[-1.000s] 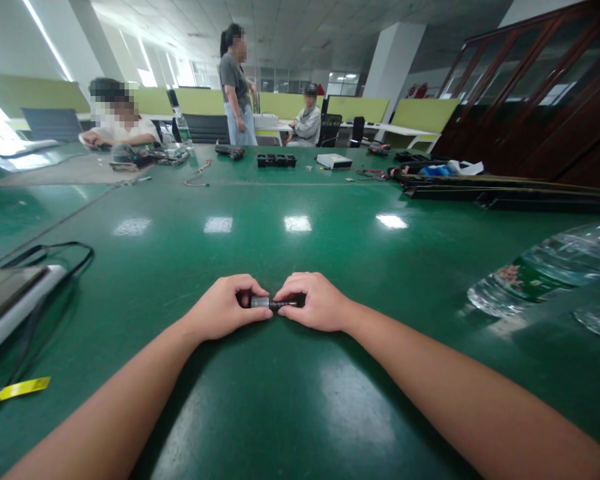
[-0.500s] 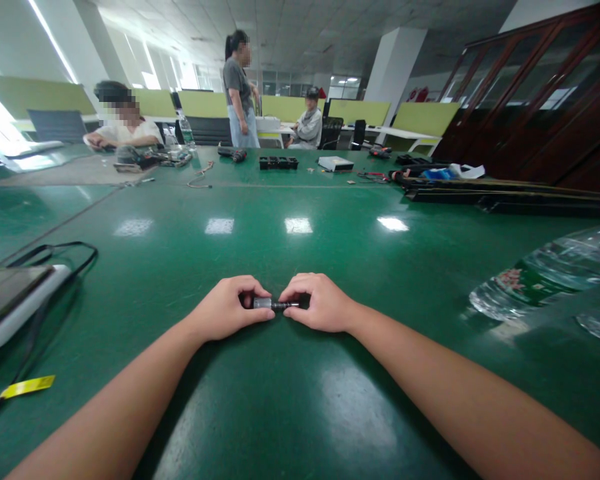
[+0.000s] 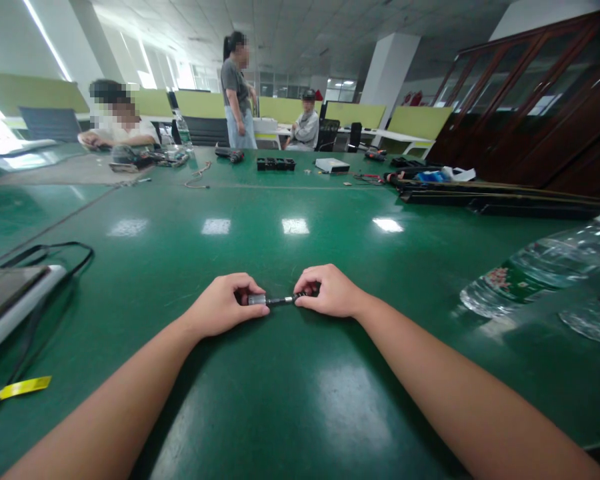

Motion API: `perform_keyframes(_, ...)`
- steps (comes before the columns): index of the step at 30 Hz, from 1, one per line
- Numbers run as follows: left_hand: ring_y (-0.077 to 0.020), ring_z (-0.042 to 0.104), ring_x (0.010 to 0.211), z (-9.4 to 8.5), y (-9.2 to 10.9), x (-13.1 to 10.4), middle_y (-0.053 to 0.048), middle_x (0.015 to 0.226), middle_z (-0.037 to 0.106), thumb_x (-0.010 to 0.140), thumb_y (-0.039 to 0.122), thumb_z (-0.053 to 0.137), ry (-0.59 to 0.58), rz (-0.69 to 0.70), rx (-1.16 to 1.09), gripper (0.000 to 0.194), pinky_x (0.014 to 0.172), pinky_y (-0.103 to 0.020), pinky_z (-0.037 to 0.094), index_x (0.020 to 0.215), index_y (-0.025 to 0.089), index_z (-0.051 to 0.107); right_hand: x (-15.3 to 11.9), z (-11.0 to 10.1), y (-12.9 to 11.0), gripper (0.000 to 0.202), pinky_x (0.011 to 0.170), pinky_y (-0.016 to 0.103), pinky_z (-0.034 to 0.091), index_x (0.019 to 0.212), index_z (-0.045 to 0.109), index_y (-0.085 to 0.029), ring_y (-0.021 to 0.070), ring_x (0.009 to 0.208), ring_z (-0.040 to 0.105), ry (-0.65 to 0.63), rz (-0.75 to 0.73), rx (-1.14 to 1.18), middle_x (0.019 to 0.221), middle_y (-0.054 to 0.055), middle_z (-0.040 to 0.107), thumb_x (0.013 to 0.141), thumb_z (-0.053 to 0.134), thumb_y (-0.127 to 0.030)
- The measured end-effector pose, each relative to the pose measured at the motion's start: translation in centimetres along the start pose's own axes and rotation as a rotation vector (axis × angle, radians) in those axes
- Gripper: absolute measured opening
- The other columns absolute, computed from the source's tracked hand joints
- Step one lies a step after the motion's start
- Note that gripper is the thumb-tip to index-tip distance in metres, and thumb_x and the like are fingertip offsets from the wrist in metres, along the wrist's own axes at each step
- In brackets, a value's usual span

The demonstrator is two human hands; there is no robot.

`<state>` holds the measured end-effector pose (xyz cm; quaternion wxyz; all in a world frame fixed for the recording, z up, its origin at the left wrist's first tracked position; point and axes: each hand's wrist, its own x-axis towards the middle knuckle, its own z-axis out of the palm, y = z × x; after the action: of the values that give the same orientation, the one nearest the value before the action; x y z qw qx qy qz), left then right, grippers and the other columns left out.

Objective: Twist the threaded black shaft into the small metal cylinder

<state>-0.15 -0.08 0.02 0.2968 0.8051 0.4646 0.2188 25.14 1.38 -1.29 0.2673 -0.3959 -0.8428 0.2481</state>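
Note:
My left hand (image 3: 225,303) pinches a small silver cylinder (image 3: 257,300) between thumb and fingers, just above the green table (image 3: 300,373). From its right end a thin dark rod (image 3: 276,301) reaches toward my right hand (image 3: 329,291), with a bright metal tip. Between the right thumb and fingertips is a dark coil spring (image 3: 300,295), partly covered by the fingers. Spring and rod tip are in line and very close; I cannot tell whether the tip is still inside the coil.
At right lie clear water bottles (image 3: 525,273). A white device with a dark screen (image 3: 15,293) and a black cable is at left. Across the table are a black tray-like part (image 3: 276,164), a silver box (image 3: 333,165) and long black bars (image 3: 480,197). Several people are beyond.
My right hand has moved right, away from the left, taking the dark spring along the rod. Bare rod now shows between the hands. The view has shifted slightly.

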Motion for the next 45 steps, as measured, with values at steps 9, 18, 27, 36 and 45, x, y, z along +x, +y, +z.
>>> perform_keyframes(9,-0.0164,0.058,0.068,0.1,-0.2,0.1,0.000,0.077,0.064,0.072,0.044,0.077,0.008,0.002,-0.008,0.032,0.064,-0.027,0.044,0.088,0.018,0.072,0.1,0.3,0.1,0.008,0.058,0.023,0.042,0.076,0.073,-0.016,0.0111,0.060,0.055,-0.007,-0.012,-0.012,0.068,0.000,0.064,0.070,0.076,-0.020)
perform_keyframes(18,-0.0174,0.059,0.070,0.0,0.0,0.0,-0.001,0.078,0.065,0.072,0.043,0.077,0.013,-0.013,0.001,0.032,0.065,-0.027,0.044,0.089,0.017,0.072,-0.1,1.5,-1.6,0.054,0.088,0.032,0.050,0.122,0.062,-0.018,0.0164,0.088,0.065,-0.029,-0.136,0.156,0.100,0.004,0.072,0.070,0.068,-0.007)
perform_keyframes(27,-0.0179,0.060,0.072,-0.1,0.1,0.0,-0.002,0.078,0.067,0.083,0.049,0.064,-0.010,-0.013,-0.031,0.034,0.067,-0.027,0.046,0.093,0.017,0.072,0.2,2.2,-1.2,0.043,0.078,0.028,0.050,0.118,0.065,-0.017,0.0134,0.075,0.062,-0.004,-0.040,0.175,0.086,0.001,0.070,0.075,0.066,-0.011)
perform_keyframes(36,-0.0177,0.062,0.073,-0.8,0.6,-0.4,-0.002,0.081,0.069,0.090,0.050,0.054,0.014,-0.011,-0.062,0.036,0.067,-0.026,0.047,0.101,0.018,0.068,0.2,2.2,-1.3,0.041,0.078,0.027,0.049,0.116,0.066,-0.019,0.0131,0.075,0.062,0.002,-0.049,0.169,0.086,0.001,0.070,0.076,0.066,-0.012)
perform_keyframes(45,-0.0166,0.055,0.067,-1.2,0.3,-0.9,0.001,0.072,0.062,0.072,0.046,0.073,-0.040,-0.026,0.157,0.031,0.061,-0.025,0.040,0.087,0.018,0.071,0.3,2.1,-1.5,0.040,0.076,0.027,0.049,0.115,0.067,-0.018,0.0130,0.074,0.062,-0.002,-0.033,0.169,0.086,0.001,0.071,0.076,0.066,-0.012)
